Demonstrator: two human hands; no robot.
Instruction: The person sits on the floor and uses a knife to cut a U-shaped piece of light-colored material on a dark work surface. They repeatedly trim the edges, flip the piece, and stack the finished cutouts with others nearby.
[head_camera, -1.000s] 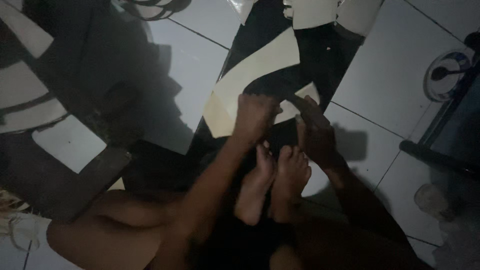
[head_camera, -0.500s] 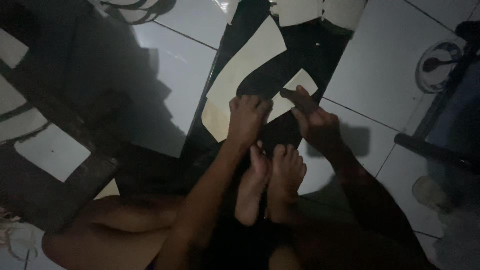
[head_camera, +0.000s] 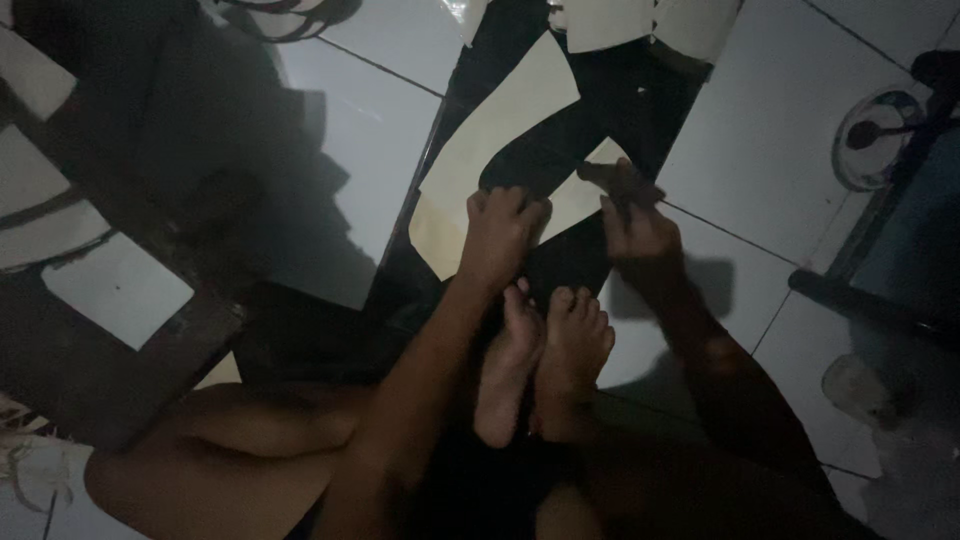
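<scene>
I see my left hand (head_camera: 500, 225) pressing the curved cream paper pattern (head_camera: 500, 140) onto black fabric (head_camera: 620, 100); right hand (head_camera: 632, 225) grips something dark, unclear what.

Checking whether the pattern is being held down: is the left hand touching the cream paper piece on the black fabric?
Touching. The head view shows the left hand with its knuckles pressed down on the lower edge of the cream paper piece, no gap visible.

Left hand (head_camera: 503, 228) fingers curled, pressing down; right hand (head_camera: 632, 222) grip pinched.
</scene>
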